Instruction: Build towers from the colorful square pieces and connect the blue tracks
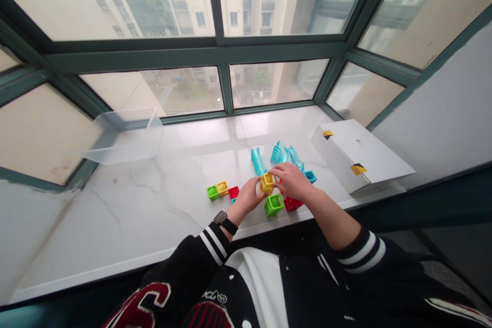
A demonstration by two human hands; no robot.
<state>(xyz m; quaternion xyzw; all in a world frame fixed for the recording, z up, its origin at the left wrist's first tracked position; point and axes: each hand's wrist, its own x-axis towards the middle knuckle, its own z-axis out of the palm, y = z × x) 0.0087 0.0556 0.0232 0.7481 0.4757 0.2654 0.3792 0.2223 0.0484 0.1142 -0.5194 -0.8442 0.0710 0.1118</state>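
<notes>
A hollow yellow toy block [266, 183] is gripped between my two hands over the front of the marble sill. My left hand [248, 196], with a black watch on the wrist, closes on its left side. My right hand [290, 180] holds it from the right and top with curled fingers. Just below stands a green block [274, 205], and a red block [292, 203] sits under my right hand, partly hidden. Left of my left hand lie a green block [212, 192], another yellow block [223, 188] and a red block [233, 192].
Behind my hands lie translucent blue track pieces, one straight [258, 161] and one curved [280, 153]. A blue block [310, 177] is right of my right hand. A clear plastic bin [126, 155] stands back left, a white box [363, 151] at right. Windows enclose the sill.
</notes>
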